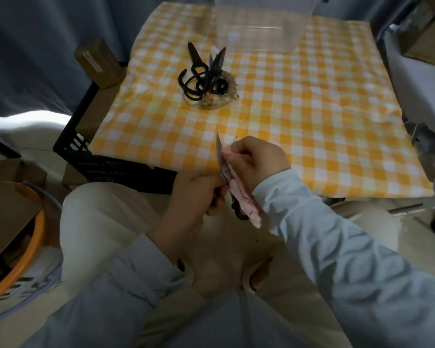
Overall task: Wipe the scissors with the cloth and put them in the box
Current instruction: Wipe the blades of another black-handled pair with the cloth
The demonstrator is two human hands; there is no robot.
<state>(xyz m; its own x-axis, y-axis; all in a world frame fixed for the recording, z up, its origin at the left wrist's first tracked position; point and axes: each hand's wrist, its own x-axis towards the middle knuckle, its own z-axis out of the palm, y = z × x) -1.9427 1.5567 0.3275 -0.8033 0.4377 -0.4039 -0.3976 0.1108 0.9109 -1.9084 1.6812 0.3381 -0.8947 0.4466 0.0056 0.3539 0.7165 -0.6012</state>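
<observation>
My left hand [199,189] grips the dark handles of a pair of scissors [221,156], whose blade points up and away over the table's near edge. Against that blade my right hand [259,162] presses a pink cloth [244,199], which hangs down past the handles. A pile of several black scissors [204,76] lies on a pale woven mat [221,101] in the middle-left of the table. At the far edge stands a clear plastic box [259,33], open on top.
The table wears a yellow and white checked cloth [312,121]. A black crate [86,146] with cardboard boxes sits to its left. An orange-rimmed basin [23,249] is at the lower left. My knees are below the hands.
</observation>
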